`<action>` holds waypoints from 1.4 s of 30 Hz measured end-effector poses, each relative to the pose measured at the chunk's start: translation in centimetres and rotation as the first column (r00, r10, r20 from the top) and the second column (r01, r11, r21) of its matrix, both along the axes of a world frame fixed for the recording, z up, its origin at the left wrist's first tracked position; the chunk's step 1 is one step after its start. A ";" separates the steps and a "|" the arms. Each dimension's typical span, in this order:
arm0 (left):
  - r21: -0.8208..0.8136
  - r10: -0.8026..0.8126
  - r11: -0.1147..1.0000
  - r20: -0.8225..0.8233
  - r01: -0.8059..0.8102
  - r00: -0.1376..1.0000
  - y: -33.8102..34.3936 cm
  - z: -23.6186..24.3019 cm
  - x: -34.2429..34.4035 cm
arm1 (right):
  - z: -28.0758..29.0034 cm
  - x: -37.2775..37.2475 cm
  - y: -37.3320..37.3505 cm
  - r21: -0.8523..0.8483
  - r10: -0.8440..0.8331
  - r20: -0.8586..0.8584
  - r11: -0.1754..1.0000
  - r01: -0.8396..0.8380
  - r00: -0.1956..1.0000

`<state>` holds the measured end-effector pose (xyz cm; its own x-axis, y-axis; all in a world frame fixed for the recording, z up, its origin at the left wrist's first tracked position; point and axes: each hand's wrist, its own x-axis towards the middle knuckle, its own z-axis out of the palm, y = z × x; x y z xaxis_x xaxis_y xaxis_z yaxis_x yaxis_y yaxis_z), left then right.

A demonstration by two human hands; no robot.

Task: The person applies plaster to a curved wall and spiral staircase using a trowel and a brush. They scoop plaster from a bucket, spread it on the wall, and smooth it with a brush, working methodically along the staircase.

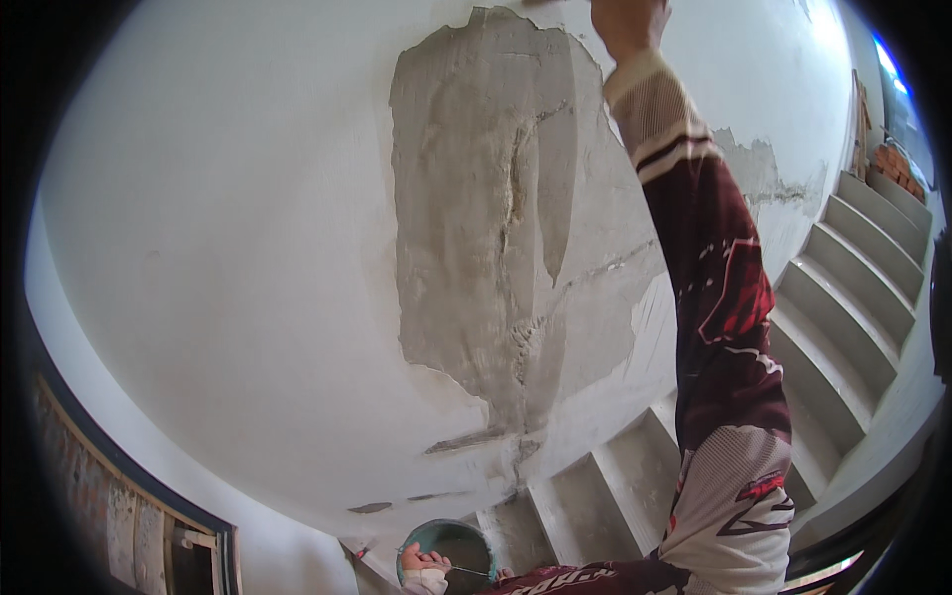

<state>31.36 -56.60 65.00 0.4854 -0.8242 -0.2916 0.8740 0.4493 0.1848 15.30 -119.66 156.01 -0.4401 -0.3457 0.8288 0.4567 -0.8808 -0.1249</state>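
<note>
My right arm reaches up across the view, and my right hand (631, 28) is closed near the top edge, in front of the wall. A sliver of something shows beside it there, mostly cut off, so what it holds is unclear. Left of that arm, a large rough grey patch (446, 198) with a ragged outline and a vertical crack marks the white wall (248, 248). At the bottom, my left hand (418, 561) has its fingers curled round the thin wire handle (468, 570) of a green bucket (488, 543). Grey material lies inside the bucket.
Concrete stairs (843, 307) climb along the wall to the upper right, with stacked red bricks (897, 171) near their top. A dark-framed opening (129, 486) is at the lower left. A smaller grey patch (749, 164) lies right of my arm.
</note>
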 end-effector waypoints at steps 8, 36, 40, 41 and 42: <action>0.721 0.540 0.663 -0.274 -0.202 0.796 -14.5 8.8 -7.6 | -29.1 2.1 -7.1 -0.033 -0.329 -0.220 0.943 0.330 0.919; 0.711 0.428 0.694 -0.280 -0.113 0.859 -23.2 18.3 -10.2 | -30.5 -2.8 -6.5 0.106 -0.158 -0.397 0.971 0.216 0.904; 0.673 0.263 0.737 -0.203 -0.061 0.943 -22.9 16.8 -9.4 | -46.2 -4.0 2.8 0.127 0.034 -0.667 0.989 0.069 0.744; 0.674 0.248 0.737 -0.196 -0.053 0.949 -23.6 17.0 -9.7 | -50.2 -4.1 5.0 0.199 0.207 -0.734 0.976 -0.087 0.647; 0.677 0.232 0.734 -0.188 -0.045 0.955 -24.9 17.9 -10.3 | -54.5 -4.0 7.3 0.310 0.361 -0.786 0.933 -0.186 0.502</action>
